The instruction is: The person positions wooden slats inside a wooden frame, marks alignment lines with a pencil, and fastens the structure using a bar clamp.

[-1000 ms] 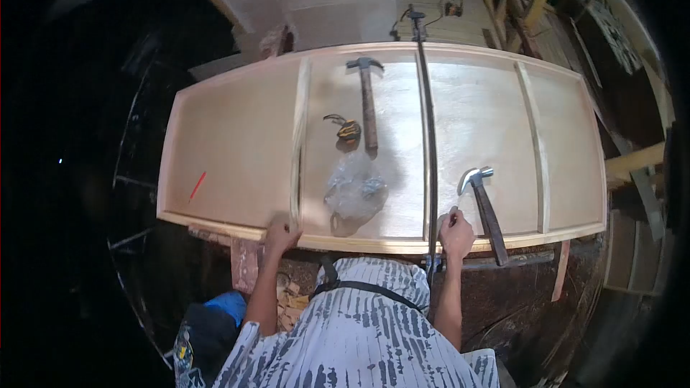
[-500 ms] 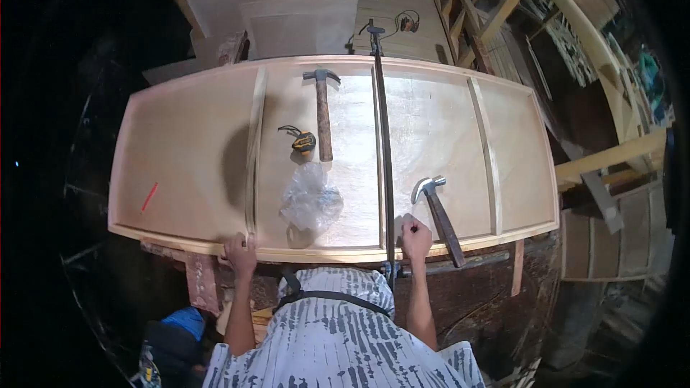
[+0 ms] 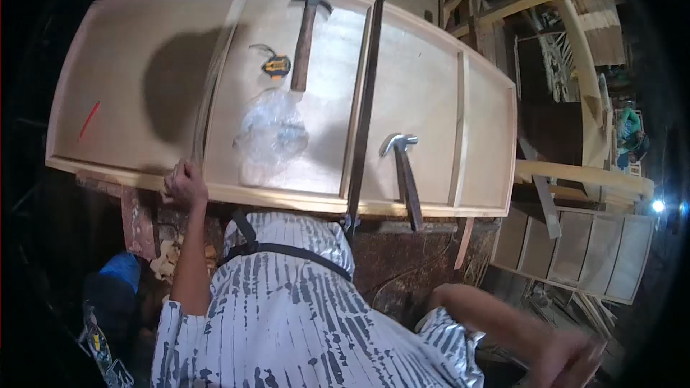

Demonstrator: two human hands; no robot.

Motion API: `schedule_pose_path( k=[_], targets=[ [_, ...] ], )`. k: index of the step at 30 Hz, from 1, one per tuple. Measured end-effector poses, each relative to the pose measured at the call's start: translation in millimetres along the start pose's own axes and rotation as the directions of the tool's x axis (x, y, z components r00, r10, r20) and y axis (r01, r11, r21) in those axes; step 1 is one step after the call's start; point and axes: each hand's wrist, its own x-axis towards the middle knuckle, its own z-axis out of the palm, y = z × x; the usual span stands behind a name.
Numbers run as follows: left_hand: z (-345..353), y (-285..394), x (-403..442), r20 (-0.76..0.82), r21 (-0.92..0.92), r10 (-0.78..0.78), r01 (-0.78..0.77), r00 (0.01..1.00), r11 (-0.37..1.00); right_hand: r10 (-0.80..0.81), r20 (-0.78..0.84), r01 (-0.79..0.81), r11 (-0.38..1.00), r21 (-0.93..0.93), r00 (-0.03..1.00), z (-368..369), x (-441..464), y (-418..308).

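My left hand (image 3: 185,185) is closed over the front rail of a large wooden frame (image 3: 302,198), where a wooden divider (image 3: 215,79) meets it. Out past the frame, at the lower right, my right hand (image 3: 568,359) is smeared by motion, and its fingers cannot be made out. A claw hammer (image 3: 407,179) lies with its handle across the front rail. Farther back on the panel are a second hammer (image 3: 305,47), a yellow and black tape measure (image 3: 276,67) and a crumpled clear plastic bag (image 3: 269,133).
A long dark bar clamp (image 3: 366,93) spans the frame from front to back. A red pencil-like stick (image 3: 89,120) lies in the left section. Another person (image 3: 629,136) is at the far right, near wooden beams (image 3: 582,179) and a second divided frame (image 3: 575,251).
My right hand has left the front rail near the hammer and swung out to the lower right. The view has turned right; my left hand stays at the divider's end.
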Motion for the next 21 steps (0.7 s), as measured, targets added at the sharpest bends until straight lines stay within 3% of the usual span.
schedule_pose_path(
  k=[1, 2, 4, 6, 8, 9, 11, 13, 15, 16, 17, 19, 20, 21],
  targets=[
    [-9.3, 13.1, -3.2, -0.022, 0.063, -0.020, 0.022, 1.000, 0.998, 0.229, 0.083, -0.237, 0.966, 0.105, 0.970, 6.6, -44.0, 7.7],
    [-19.4, 24.8, -6.4, -0.048, 0.126, -0.043, 0.049, 0.998, 0.991, 0.376, 0.203, -0.395, 0.916, 0.064, 0.904, 13.3, -95.5, 22.0],
    [-40.2, 46.9, -8.3, -0.009, 0.131, -0.099, 0.099, 0.995, 0.986, 0.569, 0.465, -0.553, 0.812, -0.186, 0.679, 23.6, -215.3, 50.4],
    [-34.4, 34.7, -5.4, 0.026, 0.114, -0.155, 0.152, 0.988, 0.982, 0.645, 0.678, -0.460, 0.751, -0.474, 0.353, 21.1, -348.7, 81.1],
    [-2.9, 13.6, -7.5, -0.033, 0.003, -0.074, 0.074, 0.997, 0.997, 0.617, 0.787, -0.152, 0.776, -0.612, -0.021, -10.5, -477.4, 128.4],
    [2.4, 10.3, -10.5, -0.023, -0.026, -0.090, 0.090, 0.996, 0.996, 0.546, 0.815, 0.000, 0.831, -0.556, -0.193, -30.8, -527.6, 149.5],
    [-0.6, 11.9, -8.5, -0.076, -0.046, -0.038, 0.034, 0.996, 0.998, 0.214, 0.903, 0.114, 0.976, -0.184, -0.372, -49.5, -549.2, 146.1],
    [-12.6, 32.2, -3.4, -0.138, -0.032, -0.080, 0.076, 0.987, 0.997, 0.181, 0.932, 0.058, 0.983, -0.172, -0.315, 56.1, -567.2, 94.5],
    [3.2, 6.3, -6.1, 0.019, -0.130, -0.083, 0.085, 0.996, 0.988, 0.330, 0.853, 0.065, 0.940, -0.334, -0.405, 10.9, -515.4, 75.2],
    [9.4, 0.9, -3.4, 0.051, -0.226, -0.136, 0.144, 0.989, 0.964, 0.303, 0.919, 0.000, 0.950, -0.313, -0.254, 36.9, -476.8, 37.1],
    [14.9, -4.4, -0.9, 0.083, -0.316, -0.189, 0.205, 0.979, 0.926, 0.304, 0.918, -0.016, 0.948, -0.318, -0.253, 61.4, -462.0, 16.9],
    [-9.7, 18.6, -6.5, 0.027, -0.018, -0.161, 0.162, 0.987, 0.987, 0.029, 0.951, -0.005, 0.999, -0.032, -0.308, 88.3, -444.6, -9.0],
    [-25.1, 32.9, -10.2, -0.004, 0.105, -0.150, 0.150, 0.989, 0.983, 0.016, 0.952, -0.014, 1.000, -0.021, -0.305, 101.0, -437.7, -23.3],
    [-20.4, 26.0, -9.5, -0.015, 0.106, -0.160, 0.160, 0.987, 0.981, -0.158, 0.968, -0.137, 0.982, 0.132, -0.197, 112.4, -432.3, -40.7]
  ],
)
